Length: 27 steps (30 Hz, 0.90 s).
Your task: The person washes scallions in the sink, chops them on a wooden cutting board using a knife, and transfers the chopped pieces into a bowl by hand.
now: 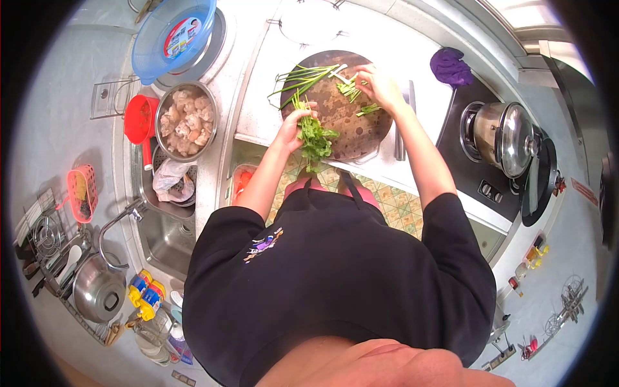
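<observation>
Black shirt [342, 277] cloth lay nearest the camera, on the near side of the round board [354, 132]. At the board's near left edge, the left hand [293, 128] was closed around the stems of a bunch of leafy herbs [316, 137], whose leaves hung down over that edge. The right hand [376, 85] was above the board's far right part, fingers bent inward; whether they had closed on anything could not be told. Short cut stems [350, 90] lay on the board beneath and beside it, with one small group [368, 110] nearer the right edge. Long scallions [303, 80] lay across the board's far left part, their green ends sticking out past its rim. Right of the board stood a lidded pot [491, 132] on the stove [456, 119], with a purple cloth [451, 66] by the stove's far end. Left of the board was a metal bowl [216, 122] of meat [186, 122].
</observation>
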Each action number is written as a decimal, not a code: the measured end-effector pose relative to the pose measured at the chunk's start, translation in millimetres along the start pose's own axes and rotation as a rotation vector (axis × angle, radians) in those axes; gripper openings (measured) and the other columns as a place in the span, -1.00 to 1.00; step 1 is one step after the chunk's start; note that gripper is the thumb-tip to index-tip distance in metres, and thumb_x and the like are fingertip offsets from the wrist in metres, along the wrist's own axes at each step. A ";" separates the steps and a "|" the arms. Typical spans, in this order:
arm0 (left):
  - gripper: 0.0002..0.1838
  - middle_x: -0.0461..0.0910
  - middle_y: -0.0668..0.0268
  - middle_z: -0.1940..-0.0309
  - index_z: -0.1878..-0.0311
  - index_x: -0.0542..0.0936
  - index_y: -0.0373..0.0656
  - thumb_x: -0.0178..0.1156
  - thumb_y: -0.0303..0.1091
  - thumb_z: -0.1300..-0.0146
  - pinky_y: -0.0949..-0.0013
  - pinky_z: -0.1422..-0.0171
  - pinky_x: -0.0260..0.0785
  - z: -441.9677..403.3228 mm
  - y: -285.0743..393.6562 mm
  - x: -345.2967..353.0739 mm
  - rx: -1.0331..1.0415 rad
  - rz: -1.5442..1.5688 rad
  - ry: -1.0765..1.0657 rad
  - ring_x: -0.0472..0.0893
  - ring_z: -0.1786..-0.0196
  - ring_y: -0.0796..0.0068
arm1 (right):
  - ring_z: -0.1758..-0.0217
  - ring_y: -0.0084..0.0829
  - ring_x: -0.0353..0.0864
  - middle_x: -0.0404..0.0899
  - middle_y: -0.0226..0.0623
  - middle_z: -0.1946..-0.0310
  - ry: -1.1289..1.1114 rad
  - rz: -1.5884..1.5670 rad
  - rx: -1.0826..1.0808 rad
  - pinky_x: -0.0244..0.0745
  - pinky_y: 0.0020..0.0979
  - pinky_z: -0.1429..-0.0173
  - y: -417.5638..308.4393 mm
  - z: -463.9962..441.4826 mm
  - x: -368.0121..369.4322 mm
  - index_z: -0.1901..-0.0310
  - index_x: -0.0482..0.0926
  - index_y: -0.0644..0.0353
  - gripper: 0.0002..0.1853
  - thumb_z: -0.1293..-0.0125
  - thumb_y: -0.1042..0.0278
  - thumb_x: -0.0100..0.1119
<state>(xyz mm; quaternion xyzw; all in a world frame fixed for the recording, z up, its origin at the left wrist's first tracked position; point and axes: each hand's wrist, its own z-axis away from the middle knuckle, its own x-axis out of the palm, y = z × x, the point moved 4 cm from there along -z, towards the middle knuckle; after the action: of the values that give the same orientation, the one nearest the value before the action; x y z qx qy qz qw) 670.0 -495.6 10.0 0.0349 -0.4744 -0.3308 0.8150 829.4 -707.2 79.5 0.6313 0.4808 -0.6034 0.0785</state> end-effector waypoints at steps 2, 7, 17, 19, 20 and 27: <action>-0.61 0.57 0.29 0.27 -0.19 0.47 -0.20 0.13 -0.38 -0.30 0.26 -0.04 0.53 -1.5 -1.5 4.1 0.006 -0.013 -0.003 0.61 0.20 0.34 | 0.01 -0.20 0.56 0.59 -0.36 0.16 -0.014 -0.011 -0.089 0.50 -0.19 -0.08 20.1 -7.5 16.2 0.28 0.56 0.03 -0.88 -0.16 0.36 0.32; -0.65 0.59 0.34 0.29 -0.17 0.48 -0.12 0.13 -0.37 -0.32 0.29 0.14 0.59 3.8 -4.9 5.2 -0.013 -0.036 0.039 0.63 0.27 0.42 | 0.03 -0.21 0.52 0.51 -0.35 0.28 -0.361 0.043 -0.011 0.44 -0.15 -0.07 17.5 10.6 15.9 0.29 0.51 0.02 -0.88 -0.22 0.33 0.29; -0.65 0.60 0.35 0.35 -0.18 0.47 -0.14 0.17 -0.35 -0.36 0.24 0.02 0.60 4.6 -37.2 7.3 -0.142 -0.084 0.130 0.70 0.16 0.28 | -0.13 -0.14 0.50 0.52 -0.21 -0.01 -0.372 0.002 0.158 0.47 -0.17 -0.18 -0.5 59.2 -2.6 -0.05 0.46 0.09 -0.47 -0.04 0.30 0.47; -0.59 0.64 0.29 0.29 -0.24 0.45 -0.15 0.18 -0.34 -0.36 0.23 -0.03 0.59 3.1 -40.5 14.0 -0.170 -0.065 0.127 0.70 0.12 0.27 | -0.06 -0.14 0.56 0.55 -0.18 0.03 -0.364 -0.002 0.206 0.50 -0.19 -0.12 13.0 57.7 7.8 0.00 0.50 0.13 -0.53 -0.02 0.38 0.44; -0.59 0.64 0.29 0.29 -0.24 0.45 -0.15 0.18 -0.34 -0.36 0.23 -0.03 0.59 0.7 -42.6 16.5 -0.168 -0.065 0.128 0.70 0.12 0.27 | -0.06 -0.14 0.56 0.55 -0.18 0.03 -0.364 -0.002 0.204 0.50 -0.19 -0.12 15.5 55.6 9.7 0.00 0.50 0.13 -0.53 -0.02 0.38 0.44; -0.66 0.67 0.23 0.18 -0.13 0.54 -0.15 0.25 -0.26 -0.35 0.25 0.05 0.59 -26.1 -74.6 32.9 -0.096 -0.036 0.240 0.68 0.16 0.36 | 0.33 -0.28 0.72 0.70 -0.16 0.45 -0.336 -0.321 0.703 0.59 -0.32 0.14 11.3 71.2 28.5 0.30 0.69 0.24 -0.66 0.06 0.19 0.46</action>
<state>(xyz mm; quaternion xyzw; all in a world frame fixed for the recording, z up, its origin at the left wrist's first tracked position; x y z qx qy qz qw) 663.9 -579.3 -7.2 0.0439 -0.3566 -0.3611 0.8605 783.1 -746.9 31.7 0.4295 0.3182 -0.8300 -0.1593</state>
